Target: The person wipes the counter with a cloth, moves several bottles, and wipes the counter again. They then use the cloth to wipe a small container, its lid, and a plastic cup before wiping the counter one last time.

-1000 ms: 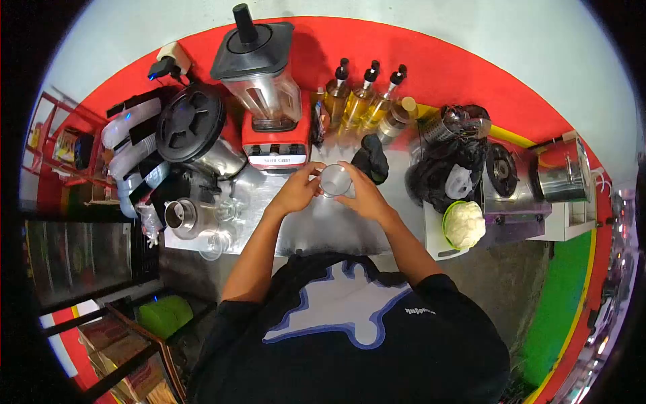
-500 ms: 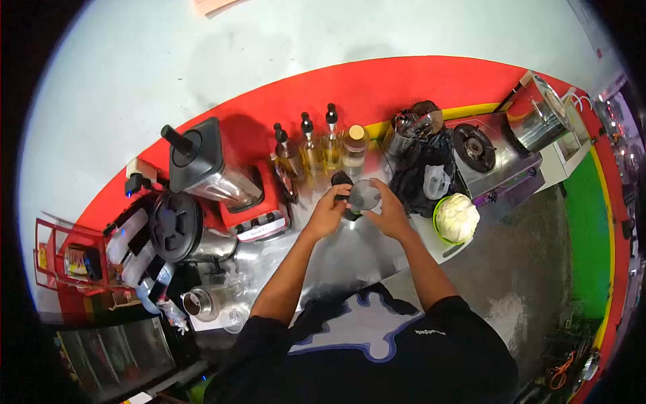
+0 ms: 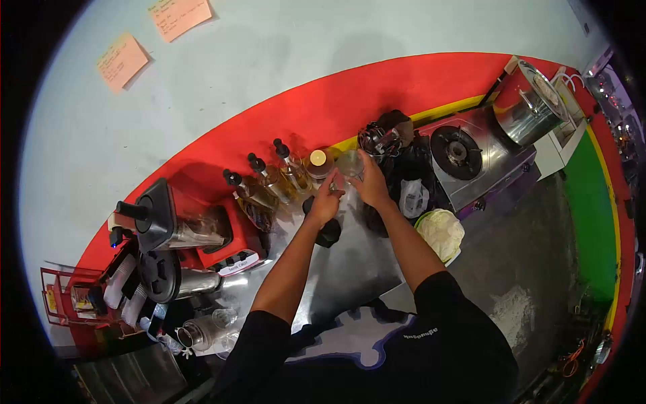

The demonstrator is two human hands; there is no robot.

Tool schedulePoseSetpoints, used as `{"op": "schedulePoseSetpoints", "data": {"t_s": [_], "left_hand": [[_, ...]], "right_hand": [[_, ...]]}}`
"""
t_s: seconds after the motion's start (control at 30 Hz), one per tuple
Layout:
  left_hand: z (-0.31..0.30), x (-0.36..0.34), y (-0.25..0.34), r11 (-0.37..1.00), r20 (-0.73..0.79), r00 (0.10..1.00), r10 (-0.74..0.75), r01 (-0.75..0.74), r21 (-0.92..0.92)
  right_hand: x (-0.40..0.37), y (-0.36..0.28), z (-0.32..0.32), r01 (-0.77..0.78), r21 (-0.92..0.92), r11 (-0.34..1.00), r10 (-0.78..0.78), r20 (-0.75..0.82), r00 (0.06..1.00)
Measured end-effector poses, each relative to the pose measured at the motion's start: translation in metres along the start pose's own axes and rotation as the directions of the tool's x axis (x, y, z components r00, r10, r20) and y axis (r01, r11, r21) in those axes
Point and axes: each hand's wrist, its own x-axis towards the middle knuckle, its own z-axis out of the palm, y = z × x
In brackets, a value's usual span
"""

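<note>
My right hand is closed round the side of a clear cup near the back of the metal counter. Just left of the cup, my left hand has its fingers partly spread, with nothing visible in them. A black object lies on the counter below my left hand. The jar with a pale yellow lid stands left of the cup, beside several oil bottles with black tops. Behind my right hand is a container of utensils.
A red blender and a black-lidded metal container are at left. To the right are a clear plastic bag, a pale leafy vegetable, a gas stove and a steel pot.
The view has shifted. Both hands were at the clear cup; now only my right hand holds it, further back by the jar. My left hand has come off it.
</note>
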Motion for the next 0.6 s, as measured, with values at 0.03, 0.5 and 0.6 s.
{"op": "schedulePoseSetpoints", "data": {"t_s": [0.03,0.5,0.6], "left_hand": [[0.001,0.003,-0.003,0.999,0.011,0.999,0.035,-0.034,-0.004],[0.019,0.005,-0.029,0.996,-0.144,0.985,0.091,-0.091,0.004],[0.007,-0.005,-0.072,0.937,-0.286,0.927,0.243,-0.148,0.316]], "right_hand": [[0.006,0.000,0.001,-0.025,-0.012,1.000,0.025,0.012,1.000],[0.027,0.019,0.014,0.062,-0.039,0.997,-0.063,-0.020,0.998],[0.015,0.003,0.000,-0.017,0.109,0.994,0.009,0.066,0.998]]}}
